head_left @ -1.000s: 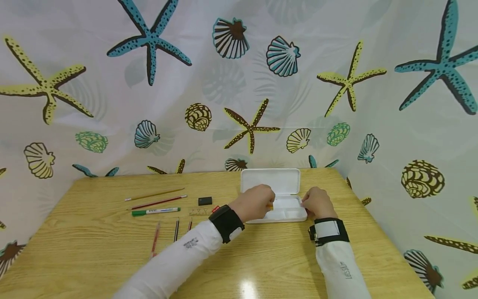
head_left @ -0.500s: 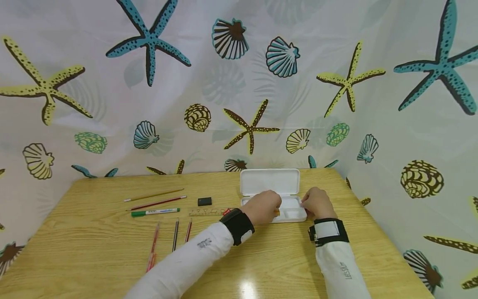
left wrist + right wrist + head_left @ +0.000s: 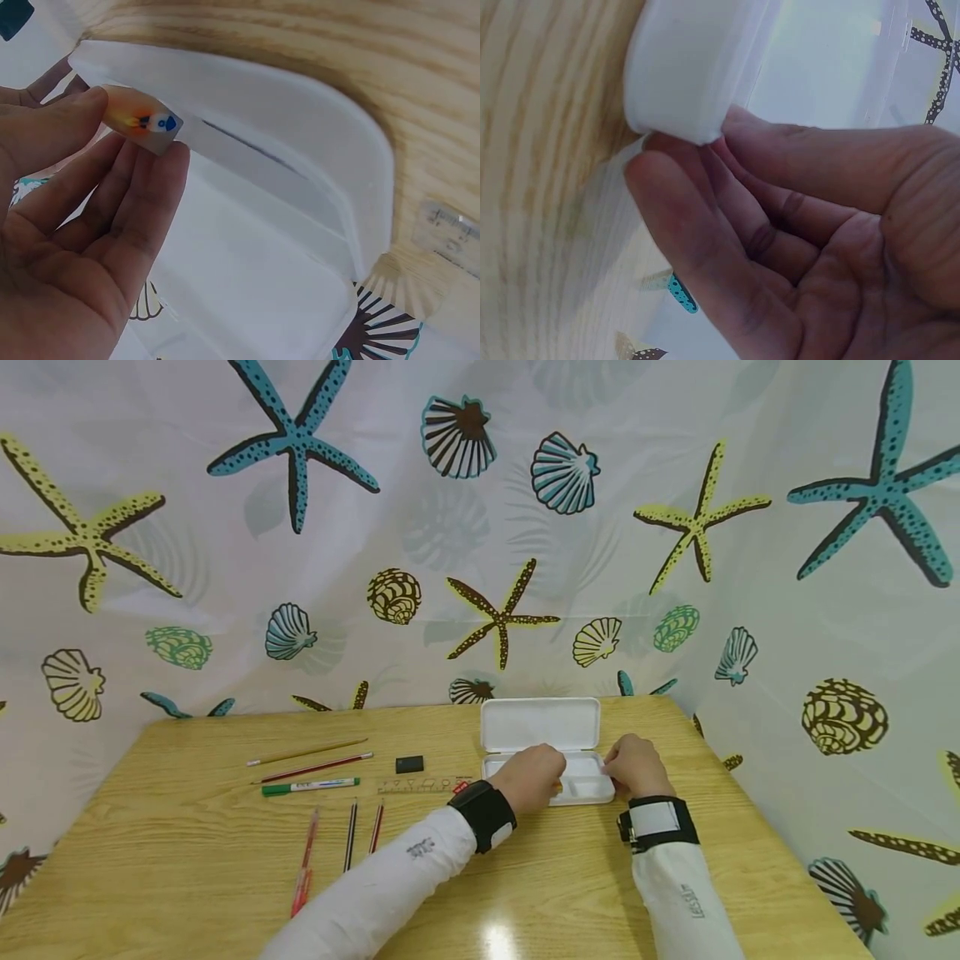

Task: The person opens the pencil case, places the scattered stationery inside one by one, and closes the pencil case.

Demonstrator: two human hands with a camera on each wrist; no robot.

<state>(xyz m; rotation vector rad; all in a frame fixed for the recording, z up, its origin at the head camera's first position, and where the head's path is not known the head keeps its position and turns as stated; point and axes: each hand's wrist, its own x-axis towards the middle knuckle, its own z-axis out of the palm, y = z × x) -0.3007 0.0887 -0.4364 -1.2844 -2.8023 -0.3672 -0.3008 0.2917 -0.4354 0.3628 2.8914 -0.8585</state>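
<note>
An open white plastic case (image 3: 583, 766) with compartments lies on the table, its lid (image 3: 540, 722) swung back behind it. My left hand (image 3: 531, 775) is over the left half of the case. Between thumb and fingers it pinches a small orange-and-grey block with a rocket picture (image 3: 142, 118), above the case's inside near the wall; its exact kind is unclear. At the right end, my right hand (image 3: 637, 766) grips the case's end wall (image 3: 679, 82), thumb on the rim and fingers beneath or outside. The left hand hides part of the compartments in the head view.
Left of the case lie a clear ruler (image 3: 420, 785), a black block (image 3: 409, 764), a green-capped marker (image 3: 311, 786), a yellow pencil (image 3: 307, 752), a red pencil (image 3: 311, 767), a red pen (image 3: 303, 864), a dark pencil (image 3: 350, 835) and another red pencil (image 3: 377, 827). A patterned curtain (image 3: 360, 543) hangs behind.
My left hand has moved a little right and lower over the case, still holding the small block, baring more of the ruler. The right hand has stayed at the case's end.
</note>
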